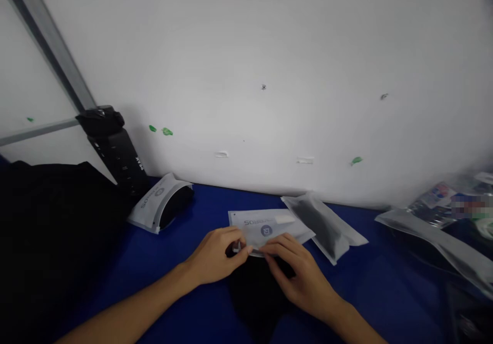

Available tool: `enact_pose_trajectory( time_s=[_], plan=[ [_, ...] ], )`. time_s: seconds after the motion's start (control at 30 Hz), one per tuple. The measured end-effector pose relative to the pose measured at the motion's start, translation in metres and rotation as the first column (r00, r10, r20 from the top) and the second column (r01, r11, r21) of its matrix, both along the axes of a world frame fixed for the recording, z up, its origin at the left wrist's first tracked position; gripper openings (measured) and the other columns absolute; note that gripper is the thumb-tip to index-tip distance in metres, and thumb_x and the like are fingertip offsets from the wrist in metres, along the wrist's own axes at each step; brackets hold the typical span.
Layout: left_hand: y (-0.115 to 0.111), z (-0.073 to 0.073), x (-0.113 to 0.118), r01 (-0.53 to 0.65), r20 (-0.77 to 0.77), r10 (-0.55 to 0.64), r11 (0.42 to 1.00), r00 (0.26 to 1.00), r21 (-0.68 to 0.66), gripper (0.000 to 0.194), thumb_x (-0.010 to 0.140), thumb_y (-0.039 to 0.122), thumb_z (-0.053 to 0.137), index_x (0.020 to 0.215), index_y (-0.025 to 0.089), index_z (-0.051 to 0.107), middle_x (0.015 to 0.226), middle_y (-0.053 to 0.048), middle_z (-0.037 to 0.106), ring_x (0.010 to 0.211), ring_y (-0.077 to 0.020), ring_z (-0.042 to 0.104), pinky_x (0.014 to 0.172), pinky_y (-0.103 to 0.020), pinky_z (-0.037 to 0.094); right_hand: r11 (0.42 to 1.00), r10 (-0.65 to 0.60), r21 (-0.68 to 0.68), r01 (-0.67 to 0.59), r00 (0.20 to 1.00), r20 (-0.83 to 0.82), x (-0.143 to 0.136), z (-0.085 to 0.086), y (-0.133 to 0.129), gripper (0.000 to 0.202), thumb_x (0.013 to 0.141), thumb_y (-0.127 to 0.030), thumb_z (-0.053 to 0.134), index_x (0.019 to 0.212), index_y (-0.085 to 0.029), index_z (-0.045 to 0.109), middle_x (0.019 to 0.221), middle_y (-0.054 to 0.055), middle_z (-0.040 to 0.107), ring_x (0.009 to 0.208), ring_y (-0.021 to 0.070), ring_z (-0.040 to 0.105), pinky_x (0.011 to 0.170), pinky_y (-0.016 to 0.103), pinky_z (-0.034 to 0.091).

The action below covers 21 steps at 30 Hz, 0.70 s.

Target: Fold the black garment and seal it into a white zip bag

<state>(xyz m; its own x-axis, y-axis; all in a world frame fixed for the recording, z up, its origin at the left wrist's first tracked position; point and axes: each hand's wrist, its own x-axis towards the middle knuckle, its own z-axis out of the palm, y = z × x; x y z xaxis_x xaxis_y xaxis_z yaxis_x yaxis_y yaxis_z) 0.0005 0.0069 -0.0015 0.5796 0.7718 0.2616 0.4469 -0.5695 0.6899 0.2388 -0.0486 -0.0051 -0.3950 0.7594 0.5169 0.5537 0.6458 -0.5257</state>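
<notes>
A frosted white pouch (265, 226) with a round dark logo lies on the blue table, its near edge between my two hands. The fingers of my left hand (221, 254) pinch the left part of that edge. My right hand (295, 269) pinches the same edge a little further right, thumb and index finger together. Black fabric (254, 292) lies directly below the pouch's near edge, between my hands; whether it reaches into the pouch is hidden.
A second frosted pouch (325, 226) touches the first on the right. Another pouch (156, 203) with black contents lies left, near a black bottle (119, 154). Black cloth (57, 241) covers the far left. More pouches (442, 241) and plastic packages lie right. A white wall (246, 77) rises behind.
</notes>
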Motion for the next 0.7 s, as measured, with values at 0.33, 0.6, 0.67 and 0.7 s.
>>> enact_pose_trajectory(
  time_s=[0.33,0.6,0.67,0.7],
  plan=[
    [0.0005,0.0027,0.0007,0.018,-0.01,-0.018,1.0,1.0,0.008,0.02,0.1,0.032,0.062,0.084,0.021,0.066,0.079,0.0,0.066,0.072,-0.0155,0.06,0.069,-0.027,0.045,1.0,0.007,0.004,-0.007,1.0,-0.003,0.0006,-0.0003,0.0009,0.032,0.103,-0.009,0.055,0.122,-0.028,0.072,0.101,0.006,0.074,0.095,0.0236,0.068,0.08,0.039,0.059],
    [0.0003,0.0043,-0.0003,0.029,-0.032,-0.03,0.999,0.999,-0.013,0.016,0.1,0.031,0.062,0.087,0.021,0.065,0.081,0.001,0.066,0.074,-0.0148,0.06,0.071,-0.027,0.043,1.0,0.017,-0.019,-0.017,1.0,0.011,0.0015,-0.0019,0.0012,0.031,0.104,-0.01,0.054,0.122,-0.028,0.072,0.102,0.006,0.073,0.096,0.0244,0.068,0.082,0.04,0.06],
    [0.0003,0.005,-0.0003,0.035,-0.042,-0.036,0.999,0.998,-0.023,0.017,0.1,0.031,0.062,0.087,0.022,0.065,0.082,0.002,0.065,0.074,-0.0145,0.06,0.071,-0.026,0.043,1.0,0.017,-0.02,-0.017,1.0,0.014,0.0014,-0.0015,0.0011,0.031,0.104,-0.011,0.054,0.122,-0.028,0.072,0.101,0.006,0.073,0.096,0.0243,0.068,0.081,0.04,0.059],
    [0.0003,0.0054,-0.0003,0.037,-0.047,-0.039,0.999,0.998,-0.028,0.017,0.1,0.032,0.062,0.087,0.022,0.065,0.082,0.002,0.065,0.074,-0.0144,0.059,0.071,-0.026,0.043,1.0,0.016,-0.016,-0.016,1.0,0.013,0.0012,-0.001,0.0011,0.031,0.104,-0.011,0.054,0.121,-0.028,0.072,0.101,0.006,0.073,0.095,0.0244,0.068,0.081,0.04,0.059]
  ],
)
